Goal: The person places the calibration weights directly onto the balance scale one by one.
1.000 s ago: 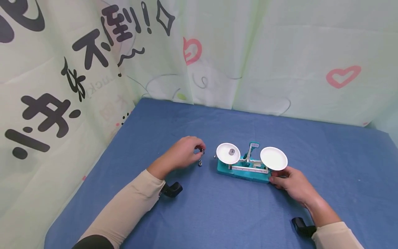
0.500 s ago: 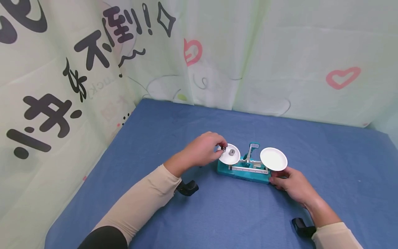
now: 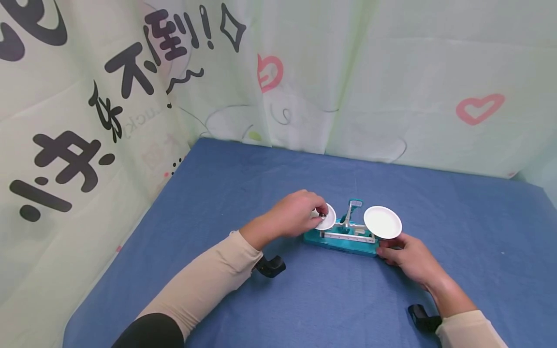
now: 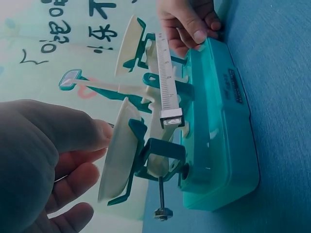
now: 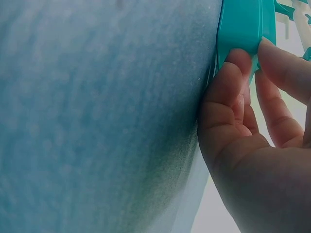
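Note:
A small teal balance scale (image 3: 341, 243) with two white pans stands on the blue cloth. My left hand (image 3: 296, 212) reaches over the left pan (image 3: 329, 224), thumb and fingers pinching a small metal weight (image 3: 322, 215) low over its surface. In the left wrist view the thumb (image 4: 99, 135) overlaps the pan's rim, which hides most of the weight. The right pan (image 3: 383, 222) holds nothing. At the scale's right end, my right hand (image 3: 411, 256) grips the base; in the right wrist view its fingertips and thumb hold the teal corner (image 5: 240, 29).
A blue cloth (image 3: 330, 299) covers the table, with a pale printed curtain (image 3: 391, 72) behind it and to the left. In the left wrist view, an adjusting nut (image 4: 163, 213) sticks out from the beam below the pan. Black wrist mounts (image 3: 271, 267) hang under both forearms.
My left hand has carried a weight rightward from the cloth to the left pan and lowered over it, covering the weight seen there earlier. The right hand has stayed on the base.

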The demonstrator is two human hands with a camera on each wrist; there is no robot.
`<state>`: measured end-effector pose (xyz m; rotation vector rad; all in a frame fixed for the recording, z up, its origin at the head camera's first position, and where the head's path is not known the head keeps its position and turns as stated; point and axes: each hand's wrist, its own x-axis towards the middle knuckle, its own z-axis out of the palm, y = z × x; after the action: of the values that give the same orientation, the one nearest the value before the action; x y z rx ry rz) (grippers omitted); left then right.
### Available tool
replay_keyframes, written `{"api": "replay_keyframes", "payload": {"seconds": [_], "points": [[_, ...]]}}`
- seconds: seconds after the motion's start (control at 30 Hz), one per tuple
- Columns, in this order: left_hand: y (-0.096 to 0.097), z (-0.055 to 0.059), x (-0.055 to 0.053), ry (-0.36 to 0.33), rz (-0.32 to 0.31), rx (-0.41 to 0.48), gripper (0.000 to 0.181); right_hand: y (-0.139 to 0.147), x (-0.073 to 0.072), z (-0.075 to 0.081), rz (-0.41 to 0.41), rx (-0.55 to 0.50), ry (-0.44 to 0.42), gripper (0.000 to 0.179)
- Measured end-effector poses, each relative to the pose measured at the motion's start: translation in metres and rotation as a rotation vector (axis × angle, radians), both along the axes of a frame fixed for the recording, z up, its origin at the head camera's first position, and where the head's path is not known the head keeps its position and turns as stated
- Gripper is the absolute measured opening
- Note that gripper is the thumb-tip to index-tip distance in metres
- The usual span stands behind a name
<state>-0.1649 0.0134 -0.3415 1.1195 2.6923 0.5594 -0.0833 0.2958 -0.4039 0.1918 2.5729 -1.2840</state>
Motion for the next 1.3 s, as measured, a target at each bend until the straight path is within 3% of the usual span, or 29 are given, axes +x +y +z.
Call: {"api": "replay_keyframes", "payload": {"seconds": [0.33, 0.93, 1.3], "points": [[0.0033, -0.0038, 0.0004, 0.031, -0.026, 0.016, 0.015, -0.0002, 0.0007, -0.0004, -0.002, -0.004, 0.003, 0.024], [0.0013, -0.0095, -0.0001, 0.100, 0.009, 0.011, 0.012, -0.0009, 0.0008, -0.0009, -0.006, -0.010, 0.012, 0.024], [0.0018, -0.0094, -0.0004, 0.087, 0.030, 0.016, 0.017, -0.0009, 0.0016, -0.0008, -0.012, -0.015, 0.007, 0.025]]}}
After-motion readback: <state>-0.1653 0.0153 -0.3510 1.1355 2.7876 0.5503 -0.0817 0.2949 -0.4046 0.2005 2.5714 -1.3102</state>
